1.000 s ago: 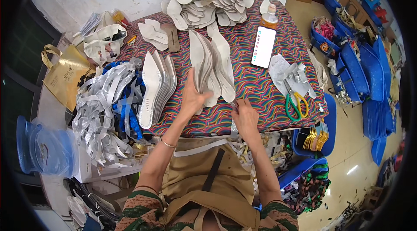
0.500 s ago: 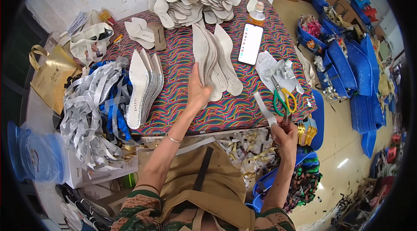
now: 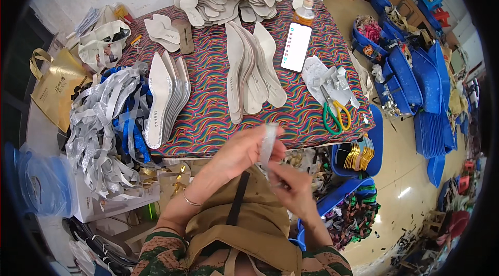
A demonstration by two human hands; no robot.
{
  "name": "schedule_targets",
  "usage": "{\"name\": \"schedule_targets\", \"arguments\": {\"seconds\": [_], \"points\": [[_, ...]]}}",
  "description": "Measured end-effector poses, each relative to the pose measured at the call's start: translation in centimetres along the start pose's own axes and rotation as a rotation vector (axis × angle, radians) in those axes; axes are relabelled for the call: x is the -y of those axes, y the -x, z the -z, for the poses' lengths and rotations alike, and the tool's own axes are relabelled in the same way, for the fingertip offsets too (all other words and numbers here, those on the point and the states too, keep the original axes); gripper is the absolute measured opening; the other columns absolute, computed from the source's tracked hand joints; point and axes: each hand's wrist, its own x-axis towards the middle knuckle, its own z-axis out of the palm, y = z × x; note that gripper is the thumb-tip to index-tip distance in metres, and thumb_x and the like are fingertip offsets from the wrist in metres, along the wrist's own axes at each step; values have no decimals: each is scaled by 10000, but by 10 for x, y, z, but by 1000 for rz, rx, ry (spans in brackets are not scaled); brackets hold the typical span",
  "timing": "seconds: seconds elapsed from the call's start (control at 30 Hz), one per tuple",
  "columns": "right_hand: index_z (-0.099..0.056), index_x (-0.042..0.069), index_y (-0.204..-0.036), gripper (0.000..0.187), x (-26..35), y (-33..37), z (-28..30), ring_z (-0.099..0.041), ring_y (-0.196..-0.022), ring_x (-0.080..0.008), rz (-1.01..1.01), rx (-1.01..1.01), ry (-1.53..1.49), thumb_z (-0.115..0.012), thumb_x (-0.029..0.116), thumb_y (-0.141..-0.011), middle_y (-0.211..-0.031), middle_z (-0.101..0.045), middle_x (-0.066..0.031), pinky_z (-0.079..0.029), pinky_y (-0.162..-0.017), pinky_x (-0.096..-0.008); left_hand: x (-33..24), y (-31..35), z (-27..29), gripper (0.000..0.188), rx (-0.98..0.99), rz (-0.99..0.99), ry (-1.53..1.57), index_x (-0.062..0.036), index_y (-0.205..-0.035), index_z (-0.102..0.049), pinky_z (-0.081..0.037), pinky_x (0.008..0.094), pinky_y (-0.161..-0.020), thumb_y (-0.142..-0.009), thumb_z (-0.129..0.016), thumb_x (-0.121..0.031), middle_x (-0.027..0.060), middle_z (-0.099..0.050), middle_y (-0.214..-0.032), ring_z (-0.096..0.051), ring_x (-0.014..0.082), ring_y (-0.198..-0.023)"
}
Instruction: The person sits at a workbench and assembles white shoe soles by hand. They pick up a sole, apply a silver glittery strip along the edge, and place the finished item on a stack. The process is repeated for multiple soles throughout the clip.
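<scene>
Just off the table's near edge, my two hands meet at a short silver strip point(image 3: 268, 143). My left hand point(image 3: 241, 150) has its curled fingers at the upper part of the strip, slightly blurred. The lower end is pinched between the fingers of my right hand point(image 3: 292, 187). Beyond them, a fanned stack of off-white insoles point(image 3: 249, 71) lies mid-table, touched by neither hand. Another stack of insoles, with glittery silver edges point(image 3: 169, 99), lies to its left. Scissors point(image 3: 335, 114) with green and yellow handles rest at the table's right side.
A patterned cloth covers the table point(image 3: 208, 130). At the back are a heap of insoles point(image 3: 218, 3), a bottle point(image 3: 304, 11) and a lit phone point(image 3: 297, 47). Silver strips point(image 3: 99, 130) hang in a bundle at left. Blue bins point(image 3: 405, 84) and a scrap-filled tub point(image 3: 348, 213) stand at right.
My left hand has let go of the middle insole stack and drawn back toward me. My right hand has put down the scissors and moved left with the silver strip to meet it.
</scene>
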Motion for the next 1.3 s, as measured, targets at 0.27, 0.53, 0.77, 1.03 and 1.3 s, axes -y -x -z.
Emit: {"name": "schedule_targets", "arguments": {"seconds": [0.27, 0.53, 0.77, 1.03, 1.3], "points": [[-682, -11, -1060, 233, -43, 63, -32, -596, -655, -91, -292, 31, -67, -681, -9, -827, -812, -690, -111, -465, -562, -230, 9, -2, 15, 363, -201, -345, 60, 16, -1169, -567, -370, 270, -503, -1020, -459, -297, 29, -545, -672, -477, 123, -548], [-658, -51, -1091, 293, -52, -24, -9, -495, -505, -40, -434, -68, -473, -594, 190, -936, -811, -688, -65, -356, -445, -179, 30, 15, 16, 302, 95, -149, 291, -69, -1090, -508, -240, 253, -452, -1049, -348, -322, -49, -344, -504, -305, 77, -422], [-645, -12, -980, 154, -51, -70, -21, -332, -426, -5, -437, 124, -1118, -653, 77, -855, -738, -649, -115, -212, -380, -160, 36, 15, 21, 307, 413, 47, 447, -69, -970, -553, -306, 263, -469, -1027, -404, -332, -31, -435, -505, -406, 111, -430], [-603, -25, -981, 114, -17, -127, -7, -561, -614, -98, -209, -210, -639, -607, 29, -880, -790, -652, -89, -424, -554, -234, -47, -33, 78, 352, -585, -763, -772, -7, -1169, -580, -488, 274, -788, -868, -678, -160, 58, -638, -982, -602, 129, -891], [-597, 50, -979, 93, -72, -227, -48, -626, -595, -266, 189, -158, 324, -584, 123, -924, -759, -661, -139, -465, -569, -362, -112, -110, 98, 563, -468, -473, -871, 41, -1212, -548, -465, 273, -754, -764, -755, -231, 111, -643, -993, -597, 143, -852]]}}
